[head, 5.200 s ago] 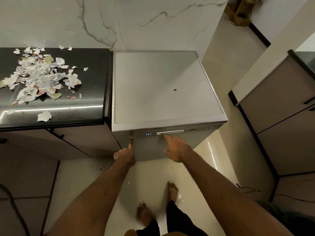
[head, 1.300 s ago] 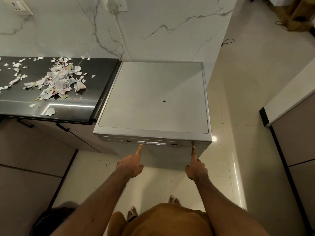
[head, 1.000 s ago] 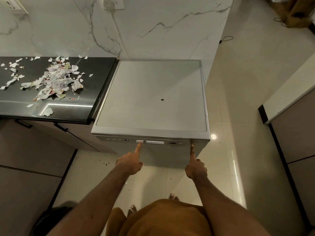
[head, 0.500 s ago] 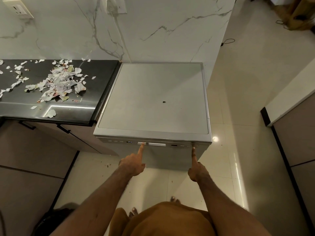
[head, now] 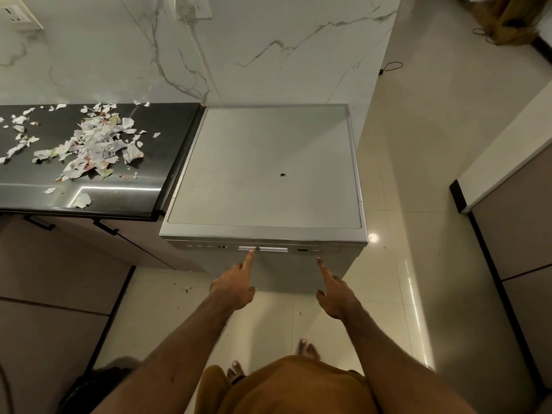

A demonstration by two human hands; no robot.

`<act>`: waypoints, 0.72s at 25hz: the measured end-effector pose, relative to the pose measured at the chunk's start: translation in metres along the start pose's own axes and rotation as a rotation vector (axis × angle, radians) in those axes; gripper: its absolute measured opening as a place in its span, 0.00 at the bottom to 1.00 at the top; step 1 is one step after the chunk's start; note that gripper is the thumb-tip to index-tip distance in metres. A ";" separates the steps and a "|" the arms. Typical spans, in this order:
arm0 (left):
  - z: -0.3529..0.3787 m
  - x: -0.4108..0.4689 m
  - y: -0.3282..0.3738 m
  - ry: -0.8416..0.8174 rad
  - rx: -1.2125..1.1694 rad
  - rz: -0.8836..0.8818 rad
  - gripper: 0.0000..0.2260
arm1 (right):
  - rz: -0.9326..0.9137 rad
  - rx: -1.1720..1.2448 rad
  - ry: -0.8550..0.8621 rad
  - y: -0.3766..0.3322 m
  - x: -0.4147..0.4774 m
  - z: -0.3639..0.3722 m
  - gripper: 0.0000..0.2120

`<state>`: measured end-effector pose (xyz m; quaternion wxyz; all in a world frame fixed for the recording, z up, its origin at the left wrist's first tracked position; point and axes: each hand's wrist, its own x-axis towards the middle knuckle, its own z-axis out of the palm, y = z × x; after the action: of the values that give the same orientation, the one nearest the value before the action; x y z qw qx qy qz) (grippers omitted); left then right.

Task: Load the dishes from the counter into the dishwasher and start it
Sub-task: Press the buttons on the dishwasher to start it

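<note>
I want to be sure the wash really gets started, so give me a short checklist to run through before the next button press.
1. Dishwasher door closed: ok, the front sits flush under the top.
2. Control panel powered: ok, a small display is lit.
3. Left hand placed: ok, index fingertip is at the light strip.
4. Right hand on a button: not ok, its fingertip sits below the panel.
5. Dishes loaded inside: cannot tell, the interior is hidden.
6. Countertop free of dishes: ok, only torn paper scraps lie there.
</note>
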<state>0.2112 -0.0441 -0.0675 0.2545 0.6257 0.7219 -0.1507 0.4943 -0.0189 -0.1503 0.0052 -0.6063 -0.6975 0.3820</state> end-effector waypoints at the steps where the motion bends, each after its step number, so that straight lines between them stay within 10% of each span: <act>1: 0.000 0.000 -0.001 0.021 0.004 0.015 0.46 | -0.063 -0.019 0.053 -0.005 -0.002 -0.002 0.39; 7: -0.002 0.000 -0.008 0.119 0.101 0.082 0.43 | -0.426 -0.146 0.499 -0.037 0.011 -0.018 0.23; 18: -0.004 0.003 -0.013 0.148 0.056 0.071 0.43 | -0.438 -0.177 0.513 -0.055 0.021 -0.024 0.26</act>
<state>0.1980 -0.0421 -0.0671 0.1882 0.6671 0.7115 -0.1152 0.4532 0.0132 -0.1135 0.2095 -0.5165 -0.8175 0.1449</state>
